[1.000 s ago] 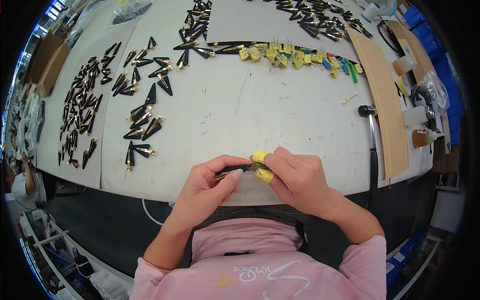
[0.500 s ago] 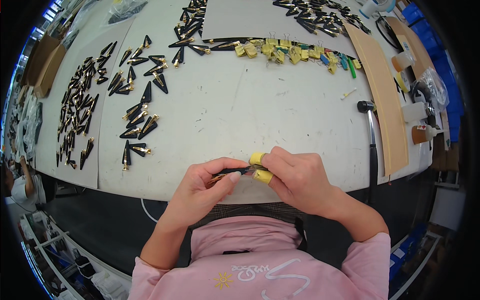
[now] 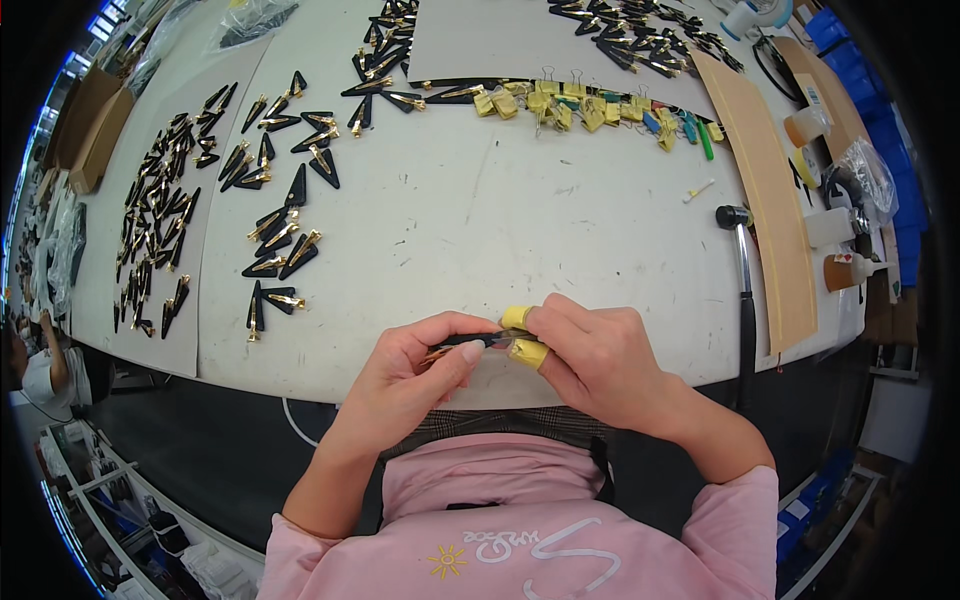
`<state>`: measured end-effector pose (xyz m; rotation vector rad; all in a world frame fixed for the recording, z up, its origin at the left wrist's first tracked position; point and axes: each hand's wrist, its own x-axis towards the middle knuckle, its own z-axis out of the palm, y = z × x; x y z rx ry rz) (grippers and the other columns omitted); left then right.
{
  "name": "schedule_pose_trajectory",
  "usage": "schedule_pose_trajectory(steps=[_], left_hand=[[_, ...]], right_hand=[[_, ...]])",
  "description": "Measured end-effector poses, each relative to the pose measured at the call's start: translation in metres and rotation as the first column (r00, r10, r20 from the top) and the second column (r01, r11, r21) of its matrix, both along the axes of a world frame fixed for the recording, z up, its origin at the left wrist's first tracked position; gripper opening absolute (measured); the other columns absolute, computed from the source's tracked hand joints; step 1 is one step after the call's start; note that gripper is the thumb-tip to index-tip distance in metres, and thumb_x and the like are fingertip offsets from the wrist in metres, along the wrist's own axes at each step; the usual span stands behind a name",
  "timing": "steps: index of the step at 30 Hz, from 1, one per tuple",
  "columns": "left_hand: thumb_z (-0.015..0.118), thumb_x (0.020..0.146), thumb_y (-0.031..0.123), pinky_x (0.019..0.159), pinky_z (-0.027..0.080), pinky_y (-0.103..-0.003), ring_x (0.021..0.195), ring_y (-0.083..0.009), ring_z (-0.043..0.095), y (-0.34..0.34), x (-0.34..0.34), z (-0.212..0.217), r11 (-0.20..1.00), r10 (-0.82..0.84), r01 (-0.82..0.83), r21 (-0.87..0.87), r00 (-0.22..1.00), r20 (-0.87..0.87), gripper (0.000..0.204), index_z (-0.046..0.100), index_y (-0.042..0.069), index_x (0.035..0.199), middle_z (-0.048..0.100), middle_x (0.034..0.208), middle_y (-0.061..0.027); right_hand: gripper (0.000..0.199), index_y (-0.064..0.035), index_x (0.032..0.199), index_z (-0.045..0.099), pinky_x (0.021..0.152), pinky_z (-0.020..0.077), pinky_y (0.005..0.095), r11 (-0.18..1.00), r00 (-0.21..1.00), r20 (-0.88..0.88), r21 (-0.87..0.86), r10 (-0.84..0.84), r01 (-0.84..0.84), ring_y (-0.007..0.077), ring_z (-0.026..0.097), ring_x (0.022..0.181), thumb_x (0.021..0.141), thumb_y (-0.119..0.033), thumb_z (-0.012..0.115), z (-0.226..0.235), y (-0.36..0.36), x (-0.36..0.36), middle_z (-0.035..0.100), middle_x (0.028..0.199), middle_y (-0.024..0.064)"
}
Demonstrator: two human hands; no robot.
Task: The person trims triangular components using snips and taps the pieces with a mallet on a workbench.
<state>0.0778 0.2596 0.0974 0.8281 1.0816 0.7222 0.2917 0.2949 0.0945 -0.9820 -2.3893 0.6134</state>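
Black piece [image 3: 489,339], apparently a clip with gold-coloured metal, sits at 6 o'clock on the work table [image 3: 560,220], just above its near edge. Left hand [image 3: 405,372]: thumb and forefinger pinch one end, seemingly to steady it. Right hand [image 3: 597,350]: thumb and forefinger pinch the opposite end; yellow wraps [image 3: 528,352] on both digits, likely padding against hard edges. Exact contact hidden by fingers. Loose black clips [image 3: 300,254] lie at 9 o'clock, spread probably for easy pickup. Yellow binder clips [image 3: 592,114] line up at 1 o'clock; hammer [image 3: 746,300] at 3 o'clock, handle toward the person, presumably for reach.
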Motion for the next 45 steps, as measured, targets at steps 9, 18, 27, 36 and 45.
schedule_pose_trajectory(steps=[9,18,27,36,45], left_hand=[[0.056,0.095,0.013,0.05,0.033,-0.017,0.058,-0.001,0.04,0.0033,-0.0022,0.0021,0.999,-0.028,0.028,-0.022,1.0,0.005,0.023,0.064,0.003,0.114,0.049,0.067,0.0053],[0.055,0.095,0.014,0.051,0.033,-0.016,0.058,-0.001,0.04,0.0036,0.0004,0.0044,0.999,-0.026,0.027,-0.029,0.999,0.018,0.022,0.064,0.003,0.112,0.048,0.067,0.0056],[0.054,0.095,0.014,0.051,0.032,-0.016,0.058,-0.0002,0.039,0.0042,0.0032,0.004,0.999,-0.027,0.026,-0.037,0.999,-0.025,0.021,0.065,0.004,0.11,0.047,0.068,0.0062],[0.058,0.093,0.014,0.051,0.033,-0.015,0.058,0.0007,0.043,0.0052,0.0018,0.0057,0.998,-0.006,0.007,-0.058,1.0,0.023,0.019,0.066,0.005,0.108,0.052,0.07,0.0059],[0.058,0.093,0.014,0.049,0.033,-0.015,0.057,-0.0001,0.044,0.0046,0.0,0.004,0.997,0.011,-0.007,-0.077,0.998,0.061,0.019,0.064,0.004,0.109,0.053,0.07,0.0052]], right_hand=[[0.02,-0.0081,0.094,0.057,0.046,0.0426,0.0324,1.0,1.0,-0.012,-0.023,0.016,-0.016,0.0215,0.059,0.055,0.079,-0.011,0.069,-0.0004,0.0012,0.0004,0.057,0.076,0.0039],[0.021,-0.0088,0.093,0.057,0.046,0.0434,0.0317,0.999,0.999,0.045,0.037,0.024,-0.026,0.0208,0.059,0.055,0.077,-0.011,0.069,0.0016,0.0003,0.0011,0.056,0.075,0.0032],[0.016,-0.0067,0.092,0.059,0.048,0.0448,0.0328,0.98,0.971,-0.182,-0.157,-0.153,0.125,0.0235,0.059,0.056,0.077,-0.007,0.066,-0.0025,0.0069,0.0041,0.057,0.075,0.0062],[0.023,-0.0056,0.095,0.059,0.049,0.045,0.0335,0.999,0.999,0.017,-0.032,-0.028,0.029,0.0228,0.059,0.057,0.073,-0.004,0.065,-0.0065,0.0004,0.0059,0.058,0.077,0.0068],[0.023,-0.0056,0.096,0.058,0.049,0.0447,0.0335,1.0,1.0,-0.019,-0.032,0.0,0.0,0.0228,0.06,0.057,0.075,-0.006,0.066,-0.0065,-0.0006,0.002,0.058,0.078,0.007]])
